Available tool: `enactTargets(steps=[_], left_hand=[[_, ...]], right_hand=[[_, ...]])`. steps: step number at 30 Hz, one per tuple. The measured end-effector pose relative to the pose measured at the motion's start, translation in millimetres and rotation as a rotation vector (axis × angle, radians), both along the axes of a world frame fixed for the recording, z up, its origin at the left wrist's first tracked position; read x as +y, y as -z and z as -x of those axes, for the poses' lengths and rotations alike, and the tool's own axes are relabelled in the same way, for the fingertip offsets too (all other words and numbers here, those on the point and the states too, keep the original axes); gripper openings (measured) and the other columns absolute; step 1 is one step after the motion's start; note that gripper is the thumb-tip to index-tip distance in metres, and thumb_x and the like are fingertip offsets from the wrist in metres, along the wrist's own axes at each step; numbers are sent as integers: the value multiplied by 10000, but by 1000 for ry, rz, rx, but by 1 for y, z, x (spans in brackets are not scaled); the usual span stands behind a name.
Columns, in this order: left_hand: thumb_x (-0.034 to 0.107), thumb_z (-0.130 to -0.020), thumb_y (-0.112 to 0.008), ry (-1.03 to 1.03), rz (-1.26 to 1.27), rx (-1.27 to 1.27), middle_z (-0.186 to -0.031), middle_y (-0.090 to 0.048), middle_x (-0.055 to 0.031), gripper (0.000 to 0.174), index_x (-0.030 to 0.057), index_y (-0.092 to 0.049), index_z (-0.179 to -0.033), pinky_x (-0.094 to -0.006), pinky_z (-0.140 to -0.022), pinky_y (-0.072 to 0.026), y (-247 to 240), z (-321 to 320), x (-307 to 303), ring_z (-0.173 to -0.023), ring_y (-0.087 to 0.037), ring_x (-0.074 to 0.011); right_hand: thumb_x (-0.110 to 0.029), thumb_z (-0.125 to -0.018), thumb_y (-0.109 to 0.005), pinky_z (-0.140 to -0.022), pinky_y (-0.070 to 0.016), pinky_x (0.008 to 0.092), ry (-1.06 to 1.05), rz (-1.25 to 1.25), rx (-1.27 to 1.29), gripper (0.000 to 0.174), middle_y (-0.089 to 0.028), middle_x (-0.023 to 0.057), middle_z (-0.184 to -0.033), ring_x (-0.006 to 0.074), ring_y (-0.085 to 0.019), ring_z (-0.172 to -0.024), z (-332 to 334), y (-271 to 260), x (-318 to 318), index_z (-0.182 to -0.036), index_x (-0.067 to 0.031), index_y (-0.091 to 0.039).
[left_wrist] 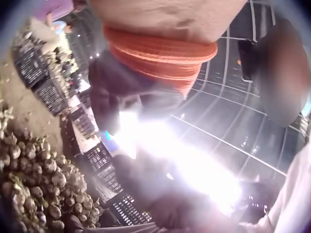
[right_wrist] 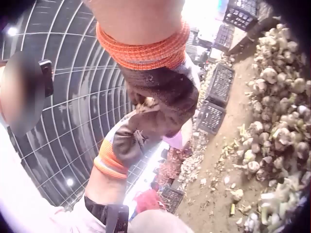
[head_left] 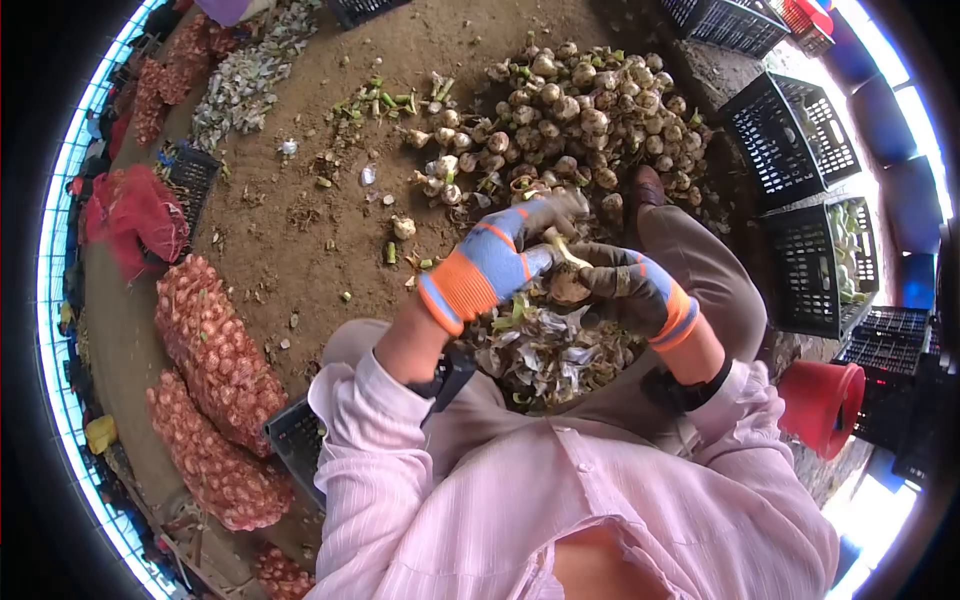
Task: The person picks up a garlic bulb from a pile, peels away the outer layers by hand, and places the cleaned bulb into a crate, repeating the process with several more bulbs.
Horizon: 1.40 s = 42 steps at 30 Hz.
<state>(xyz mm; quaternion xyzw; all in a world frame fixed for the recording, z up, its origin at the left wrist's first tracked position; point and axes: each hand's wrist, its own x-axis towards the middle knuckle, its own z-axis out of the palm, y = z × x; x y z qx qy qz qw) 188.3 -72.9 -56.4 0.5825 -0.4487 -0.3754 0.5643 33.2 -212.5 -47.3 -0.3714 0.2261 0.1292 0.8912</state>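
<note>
In the head view, my gloved right hand grips a garlic bulb between fingers and thumb, its pale cut stem pointing up. Close beside it is my gloved left hand, its thumb near the stem and its fingers stretched past it, blurred by motion. Thumb and fingers stand apart. Both gloves are blue and dark grey with orange cuffs. Papery garlic skins lie heaped between the legs below the hands. In the right wrist view, the two hands overlap and mostly hide the bulb.
A large pile of garlic bulbs lies ahead on the dirt floor. Black crates and a red bucket stand at the right. Red mesh sacks of garlic lie at the left, near a red net. Cut stems are scattered about.
</note>
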Motion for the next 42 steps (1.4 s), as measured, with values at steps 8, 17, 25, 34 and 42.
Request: enactTargets(steps=[8, 17, 25, 34, 42], left_hand=[[254, -569, -834, -289, -173, -508, -1311, -320, -288, 1115, -44, -135, -1385, -447, -984, -332, -34, 149, 70, -1203, -375, -362], [225, -627, -826, -292, 263, -606, -1179, -498, -183, 850, 4, -324, -1276, -385, -897, -444, -27, 171, 87, -1044, -549, -311], [376, -747, -672, -229, 64, 341, -924, -541, -105, 562, 11, -457, -1117, -306, -612, -449, -54, 176, 93, -702, -549, -202], [485, -897, -455, -202, 65, 1203, -979, -586, -45, 492, 53, -511, -1128, -236, -631, -480, -35, 173, 80, -776, -562, -119], [271, -763, -701, -291, -67, 543, -777, -577, -47, 521, 16, -467, -1152, -209, -393, -383, -55, 187, 88, -460, -495, -83]], right_hand=[[-94, -839, -616, -889, -448, 290, 381, 106, -185, 541, -566, 74, -1142, 166, -567, -1001, 82, -34, 89, -1318, 1, -382], [-130, -815, -666, -818, -479, 284, 232, -23, -345, 341, -604, 55, -1006, 133, -585, -909, 114, -54, 93, -1109, -16, -538], [-83, -816, -649, -601, -468, 233, 237, 147, -365, 201, -612, 3, -854, 87, -568, -717, 116, -43, 87, -992, -9, -585], [-20, -755, -635, -683, -475, 317, 262, 1289, -695, 175, -620, 121, -950, 240, -594, -808, 109, -46, 76, -923, 0, -587], [-14, -821, -587, -773, -465, 267, 246, 318, -394, 227, -620, 52, -950, 115, -570, -852, 124, -40, 85, -1047, 1, -574]])
